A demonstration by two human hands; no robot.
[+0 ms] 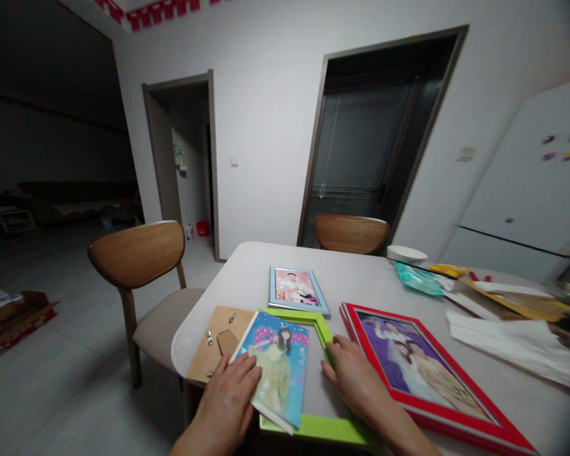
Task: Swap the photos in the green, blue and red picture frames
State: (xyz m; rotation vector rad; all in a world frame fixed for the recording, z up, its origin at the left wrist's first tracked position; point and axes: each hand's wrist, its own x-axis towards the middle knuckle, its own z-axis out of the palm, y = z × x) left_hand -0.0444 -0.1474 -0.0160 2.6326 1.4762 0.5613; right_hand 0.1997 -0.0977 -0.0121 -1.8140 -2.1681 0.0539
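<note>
A photo print (pixel 280 367) of a person in a pale yellow-green dress on a blue background lies over the left part of a lime-green picture frame (pixel 323 427). My left hand (pixel 230 396) holds the print by its left edge, fingers on top. White paper shows along the print's edges. My right hand (pixel 354 373) grips the frame's right side, fingers curled over the bar. Under the print's left side lies a brown backing board (pixel 225 320) with metal clips, close to my left fingertips. The tabletop is visible through the frame's opening.
A red-framed photo (pixel 408 361) lies right of my right hand. Beyond the green frame is a light-blue framed photo (pixel 297 288). White paper (pixel 513 342), a teal plastic packet (pixel 418 278) and a white bowl (pixel 406 253) are at right. Wooden chairs (pixel 142 253) stand around the table.
</note>
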